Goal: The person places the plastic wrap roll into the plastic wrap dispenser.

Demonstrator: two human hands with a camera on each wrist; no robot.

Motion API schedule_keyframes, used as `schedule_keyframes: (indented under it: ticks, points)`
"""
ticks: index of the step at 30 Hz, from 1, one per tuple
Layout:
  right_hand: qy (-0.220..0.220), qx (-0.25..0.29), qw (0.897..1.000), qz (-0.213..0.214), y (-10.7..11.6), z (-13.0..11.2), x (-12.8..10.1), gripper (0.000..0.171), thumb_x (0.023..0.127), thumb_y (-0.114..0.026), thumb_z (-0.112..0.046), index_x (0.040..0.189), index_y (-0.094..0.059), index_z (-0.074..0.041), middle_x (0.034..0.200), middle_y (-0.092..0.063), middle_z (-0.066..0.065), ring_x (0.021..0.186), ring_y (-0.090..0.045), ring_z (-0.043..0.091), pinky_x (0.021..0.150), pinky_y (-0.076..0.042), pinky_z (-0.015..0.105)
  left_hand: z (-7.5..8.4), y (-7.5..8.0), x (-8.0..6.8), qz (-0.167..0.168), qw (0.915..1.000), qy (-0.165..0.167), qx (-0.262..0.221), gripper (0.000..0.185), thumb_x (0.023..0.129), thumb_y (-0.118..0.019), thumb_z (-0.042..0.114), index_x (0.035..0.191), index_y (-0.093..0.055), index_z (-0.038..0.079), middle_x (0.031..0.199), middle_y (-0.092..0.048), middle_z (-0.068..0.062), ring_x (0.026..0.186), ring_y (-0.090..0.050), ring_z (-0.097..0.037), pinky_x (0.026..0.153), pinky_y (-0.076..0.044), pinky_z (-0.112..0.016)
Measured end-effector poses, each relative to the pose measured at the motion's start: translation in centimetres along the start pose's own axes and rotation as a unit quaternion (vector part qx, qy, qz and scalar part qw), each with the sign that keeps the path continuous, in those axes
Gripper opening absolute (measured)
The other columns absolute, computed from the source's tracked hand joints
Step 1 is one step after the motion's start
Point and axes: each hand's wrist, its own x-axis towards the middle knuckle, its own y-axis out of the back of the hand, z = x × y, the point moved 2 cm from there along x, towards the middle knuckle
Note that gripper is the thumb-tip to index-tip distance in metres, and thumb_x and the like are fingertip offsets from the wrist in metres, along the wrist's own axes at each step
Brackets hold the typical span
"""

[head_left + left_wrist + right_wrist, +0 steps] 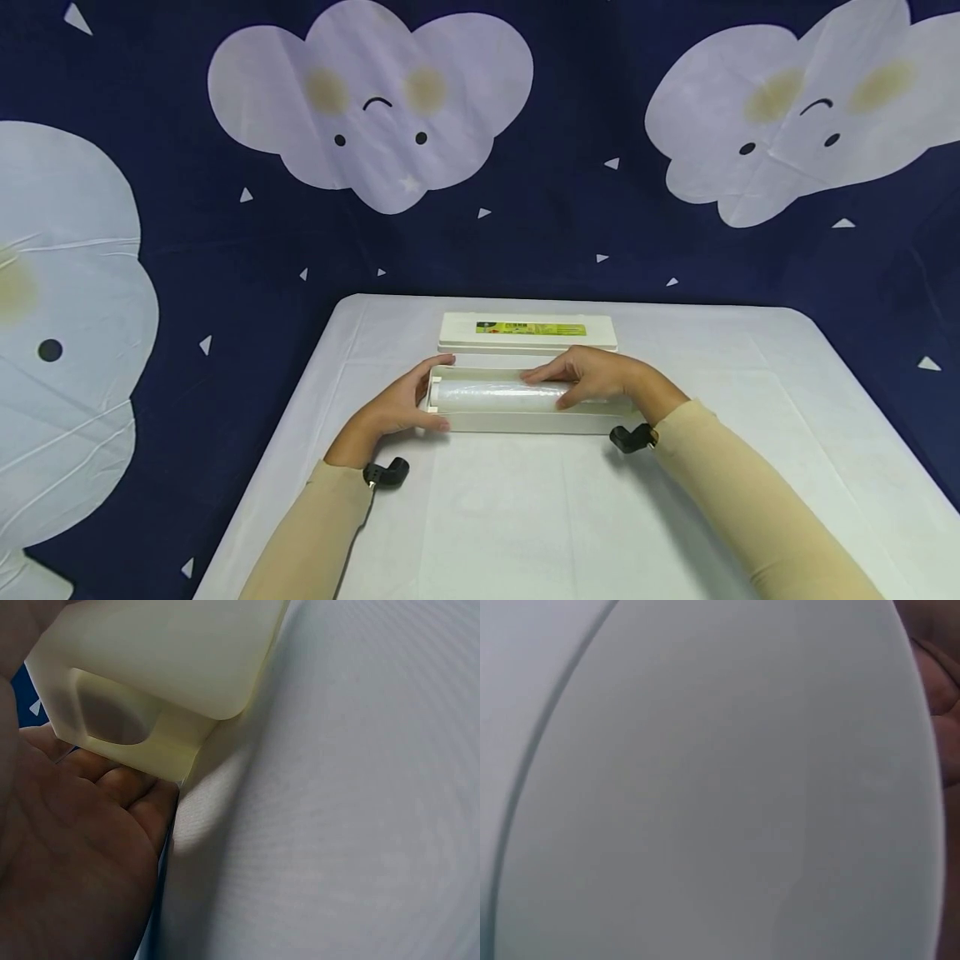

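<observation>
An open, long cream plastic box lies on the table with a roll of cling film inside it. Around the box's left end, my left hand has its thumb at the near wall and fingers at the far wall. In the left wrist view, the box end shows an oval opening, and the left hand has its fingers against it. From above, my right hand grips the right part of the roll between thumb and fingers. The box wall fills most of the right wrist view.
Behind the box lies a cream lid with a yellow-green label. A white cloth covers the table. Beyond its back edge hangs a dark blue curtain printed with clouds.
</observation>
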Motion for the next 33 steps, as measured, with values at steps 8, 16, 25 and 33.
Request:
schedule_keyframes:
  ticks: [8, 16, 25, 33]
  points:
    - [0.016, -0.009, 1.000, 0.007, 0.2, -0.1, -0.5, 0.064, 0.086, -0.080, 0.010, 0.145, -0.064, -0.008, 0.149, -0.058, -0.001, 0.142, -0.048, 0.018, 0.113, -0.039, 0.030, 0.1, 0.0, 0.0, -0.001, 1.0000, -0.002, 0.000, 0.118, 0.069, -0.096, -0.005, 0.165, -0.030, 0.013, 0.160, -0.042, -0.016, 0.143, -0.044, -0.028, 0.116, -0.036, -0.035]
    - [0.033, -0.004, 0.999, 0.021, 0.8, -0.4, -1.6, 0.062, 0.086, -0.078, 0.011, 0.145, -0.062, 0.000, 0.149, -0.059, 0.006, 0.138, -0.053, 0.024, 0.111, -0.043, 0.034, 0.0, 0.0, 0.0, -0.004, 1.0000, 0.000, -0.003, 0.119, 0.069, -0.096, -0.004, 0.165, -0.030, 0.014, 0.157, -0.045, -0.016, 0.139, -0.048, -0.028, 0.113, -0.040, -0.033]
    - [0.050, 0.018, 0.996, 0.074, 2.0, -0.5, -3.5, 0.054, 0.090, -0.082, 0.000, 0.141, -0.067, -0.002, 0.146, -0.061, 0.015, 0.130, -0.058, 0.044, 0.106, -0.048, 0.049, 0.0, 0.1, 0.1, -0.003, 1.0000, 0.000, 0.001, 0.119, 0.069, -0.097, -0.004, 0.166, -0.029, 0.012, 0.158, -0.044, -0.016, 0.140, -0.047, -0.028, 0.112, -0.040, -0.033]
    - [0.078, 0.003, 0.985, 0.155, 3.0, 0.4, -5.7, 0.050, 0.089, -0.085, -0.004, 0.137, -0.071, -0.006, 0.139, -0.067, 0.010, 0.128, -0.060, 0.041, 0.106, -0.049, 0.044, 0.0, 0.0, 0.2, -0.005, 1.0000, -0.004, 0.003, 0.119, 0.069, -0.096, -0.004, 0.166, -0.029, 0.011, 0.158, -0.043, -0.018, 0.139, -0.048, -0.031, 0.112, -0.041, -0.034]
